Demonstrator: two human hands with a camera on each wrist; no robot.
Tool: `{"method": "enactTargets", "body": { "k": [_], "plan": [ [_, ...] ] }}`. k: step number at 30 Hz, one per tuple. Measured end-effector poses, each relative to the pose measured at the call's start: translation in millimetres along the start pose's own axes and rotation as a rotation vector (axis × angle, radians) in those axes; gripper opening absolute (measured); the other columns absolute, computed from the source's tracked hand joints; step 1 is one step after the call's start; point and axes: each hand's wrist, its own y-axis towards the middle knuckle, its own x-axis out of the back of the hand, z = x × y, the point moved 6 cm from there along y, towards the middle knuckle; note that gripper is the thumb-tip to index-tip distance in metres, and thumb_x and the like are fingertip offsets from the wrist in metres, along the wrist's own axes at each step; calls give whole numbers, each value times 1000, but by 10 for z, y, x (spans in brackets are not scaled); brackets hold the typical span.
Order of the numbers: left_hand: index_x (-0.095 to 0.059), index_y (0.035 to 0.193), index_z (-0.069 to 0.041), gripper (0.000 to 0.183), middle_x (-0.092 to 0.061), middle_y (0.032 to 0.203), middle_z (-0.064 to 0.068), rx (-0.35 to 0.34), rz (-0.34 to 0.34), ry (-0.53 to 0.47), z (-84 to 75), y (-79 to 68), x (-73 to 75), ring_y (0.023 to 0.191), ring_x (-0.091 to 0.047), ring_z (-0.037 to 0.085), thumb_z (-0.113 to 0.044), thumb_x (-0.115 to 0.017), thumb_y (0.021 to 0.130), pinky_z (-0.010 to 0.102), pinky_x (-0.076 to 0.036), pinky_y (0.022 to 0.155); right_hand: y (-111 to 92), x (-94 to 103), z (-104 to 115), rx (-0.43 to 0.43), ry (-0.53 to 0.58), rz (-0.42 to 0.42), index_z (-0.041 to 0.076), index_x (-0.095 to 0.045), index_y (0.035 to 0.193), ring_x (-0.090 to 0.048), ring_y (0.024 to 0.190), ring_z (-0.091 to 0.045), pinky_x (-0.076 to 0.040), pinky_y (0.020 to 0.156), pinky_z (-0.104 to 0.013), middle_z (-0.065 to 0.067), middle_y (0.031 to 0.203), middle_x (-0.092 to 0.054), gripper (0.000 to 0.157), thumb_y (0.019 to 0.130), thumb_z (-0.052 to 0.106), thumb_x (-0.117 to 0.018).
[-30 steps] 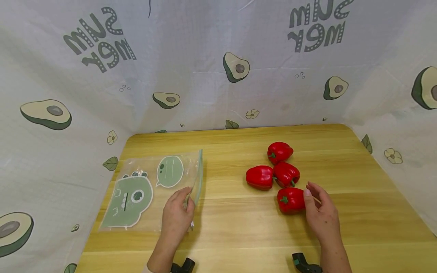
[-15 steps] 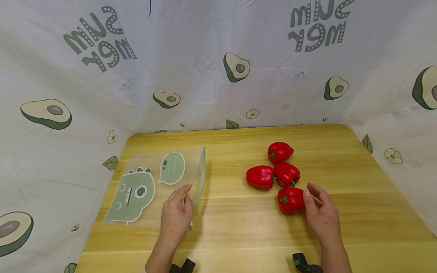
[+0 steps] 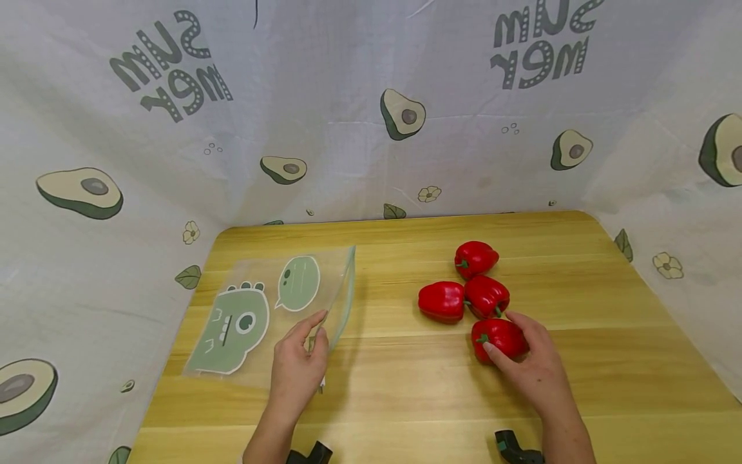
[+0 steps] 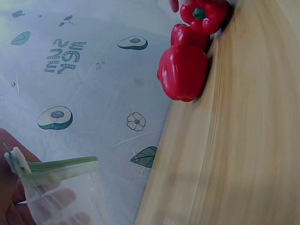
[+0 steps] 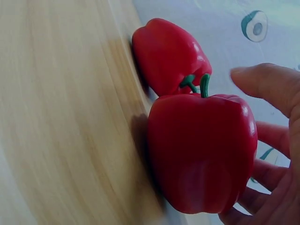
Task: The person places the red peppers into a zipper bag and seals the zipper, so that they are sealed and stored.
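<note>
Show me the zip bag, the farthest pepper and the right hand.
Zip bag [image 3: 279, 321]: head view, clear plastic below its round print.
Farthest pepper [image 3: 476, 258]: head view, glossy red side.
Right hand [image 3: 536, 370]: head view, back of hand.

We see soft light.
On the table [image 3: 406, 386], faint shadows, glinting peppers [image 3: 440, 301]; right wrist view blurs its grain.

Cloth-screened workspace, avocado-print sheet [image 3: 342, 77], wooden tabletop [image 3: 400, 380]

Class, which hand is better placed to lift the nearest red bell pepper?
The right hand, most likely: its thumb and fingers flank that red bell pepper, while the left hand holds the slider zip bag.
</note>
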Motion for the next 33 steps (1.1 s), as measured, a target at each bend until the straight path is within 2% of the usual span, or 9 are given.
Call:
{"method": "enactTargets", "body": {
  "k": [1, 4, 7, 16, 25, 31, 33],
  "plan": [
    [-74, 122, -8, 31, -74, 125, 9, 2, -1, -7, -2, 0, -2, 94, -65, 15, 0, -66, 93, 45, -54, 91, -1, -9, 0, -2, -8, 10, 8, -38, 155, -36, 137, -51, -41, 106, -73, -27, 157, -33, 82, 89, 36, -78],
    [-74, 122, -7, 31, -74, 125, 11, 4, 4, -42, -3, 0, -8, 109, -70, 26, 1, -66, 93, 53, -54, 100, -1, -31, -9, -7, -32, 43, 9, -36, 156, -34, 137, -53, -42, 104, -73, -28, 159, -30, 86, 87, 36, -80],
    [-74, 122, -7, 31, -74, 124, 12, -4, 5, -55, -10, -3, -10, 123, -66, 30, 2, -64, 93, 57, -50, 105, 3, -44, -21, -9, -47, 65, 10, -35, 157, -33, 137, -54, -42, 103, -73, -29, 159, -28, 88, 86, 36, -81],
    [-74, 122, -9, 30, -73, 126, 7, 46, 24, -75, -23, 0, -35, 111, -65, 15, -2, -67, 94, 47, -51, 104, -8, -20, -14, -11, -53, 43, 7, -38, 154, -37, 135, -51, -43, 103, -73, -28, 156, -34, 85, 88, 41, -79],
    [-74, 121, -9, 31, -74, 125, 7, 25, 25, -102, -5, 1, -65, 117, -65, 16, -1, -67, 93, 49, -51, 105, -43, 42, 44, -15, 19, -5, 4, -37, 154, -40, 133, -49, -44, 103, -71, -27, 153, -38, 87, 89, 47, -76],
    [-75, 120, -9, 30, -74, 124, 6, 16, 20, -106, -11, -3, -63, 120, -65, 17, 0, -67, 92, 49, -50, 106, -61, 70, 120, 0, 83, -62, 6, -38, 155, -43, 130, -42, -46, 105, -64, -22, 149, -43, 85, 89, 41, -78],
    [-75, 120, -10, 31, -74, 123, 6, 11, 17, -104, -15, -5, -64, 121, -65, 18, 0, -67, 92, 50, -50, 106, -70, 76, 148, 4, 97, -79, 7, -38, 155, -44, 131, -40, -49, 105, -58, -21, 148, -44, 84, 89, 39, -79]
  ]
}}
